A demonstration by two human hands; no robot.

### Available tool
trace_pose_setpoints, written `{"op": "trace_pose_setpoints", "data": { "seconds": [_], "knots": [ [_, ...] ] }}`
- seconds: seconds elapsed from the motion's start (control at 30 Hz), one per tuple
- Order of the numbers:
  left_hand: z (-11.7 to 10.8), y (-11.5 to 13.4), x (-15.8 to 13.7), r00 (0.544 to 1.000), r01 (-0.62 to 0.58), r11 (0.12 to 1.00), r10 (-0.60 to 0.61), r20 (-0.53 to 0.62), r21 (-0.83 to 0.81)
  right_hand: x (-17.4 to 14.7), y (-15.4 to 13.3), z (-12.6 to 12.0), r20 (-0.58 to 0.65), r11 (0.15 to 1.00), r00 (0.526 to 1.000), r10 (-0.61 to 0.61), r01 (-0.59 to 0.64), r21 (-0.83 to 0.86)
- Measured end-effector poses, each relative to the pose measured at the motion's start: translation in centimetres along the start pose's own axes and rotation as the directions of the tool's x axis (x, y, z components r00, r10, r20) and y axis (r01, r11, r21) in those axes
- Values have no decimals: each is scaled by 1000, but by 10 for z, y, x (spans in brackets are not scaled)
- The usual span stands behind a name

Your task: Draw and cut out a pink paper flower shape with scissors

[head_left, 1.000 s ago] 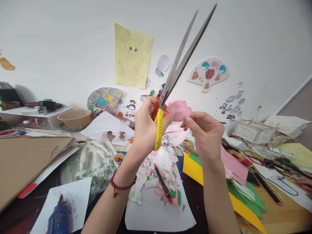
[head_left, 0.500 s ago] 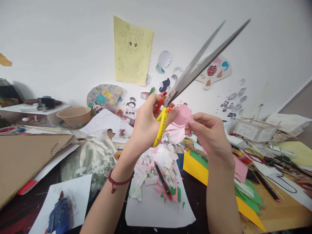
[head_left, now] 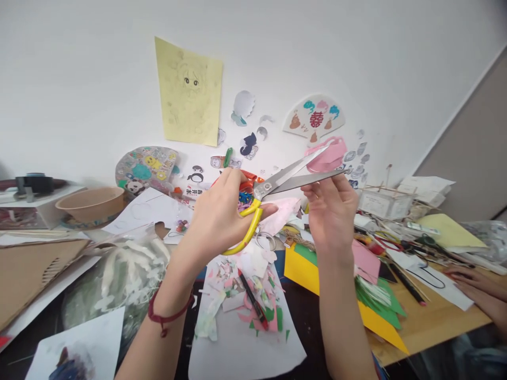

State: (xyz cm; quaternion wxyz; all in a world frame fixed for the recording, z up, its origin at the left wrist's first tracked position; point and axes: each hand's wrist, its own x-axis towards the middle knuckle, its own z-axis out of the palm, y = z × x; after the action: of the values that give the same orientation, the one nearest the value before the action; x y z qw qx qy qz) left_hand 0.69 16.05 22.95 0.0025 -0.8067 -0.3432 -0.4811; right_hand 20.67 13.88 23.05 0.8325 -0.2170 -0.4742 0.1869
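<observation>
My left hand (head_left: 217, 214) is closed round the red and yellow handles of a large pair of scissors (head_left: 266, 187). Their blades are parted and point right. A curved pink paper cutout (head_left: 333, 154) is pinched in the raised fingers of my right hand (head_left: 332, 208). The blades reach the cutout, one crossing its face and the other passing along its lower edge by my fingertips. Beneath them, a larger pale pink paper (head_left: 283, 214) lies at the back of the desk. Below my hands a white sheet (head_left: 245, 353) carries many paper scraps and a black and red pen (head_left: 253, 301).
Yellow card (head_left: 301, 266) and green paper lie right of the scraps. Further right are pens and a co-worker's hand (head_left: 471, 285). On the left stand a tan bowl (head_left: 93, 206), brown cardboard (head_left: 35, 279) and a plastic bag (head_left: 119, 285). Drawings hang on the wall behind.
The scissors have swung down from pointing steeply up to nearly level, and their blades now meet the pink cutout. My right hand has raised the cutout. The view has shifted right.
</observation>
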Motion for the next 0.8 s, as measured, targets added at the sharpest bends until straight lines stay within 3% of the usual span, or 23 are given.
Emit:
{"op": "trace_pose_setpoints", "data": {
  "seconds": [0.3, 0.8],
  "knots": [
    [6, -6, 3, 999, 36, 999, -36, 13, 0, -1, 0, 0, -34, 992, 992, -123, 122, -41],
    [9, -1, 3, 998, 35, 999, -36, 47, 24, -10, 6, 11, 57, 999, 998, -29, 28, 28]
  ]
}}
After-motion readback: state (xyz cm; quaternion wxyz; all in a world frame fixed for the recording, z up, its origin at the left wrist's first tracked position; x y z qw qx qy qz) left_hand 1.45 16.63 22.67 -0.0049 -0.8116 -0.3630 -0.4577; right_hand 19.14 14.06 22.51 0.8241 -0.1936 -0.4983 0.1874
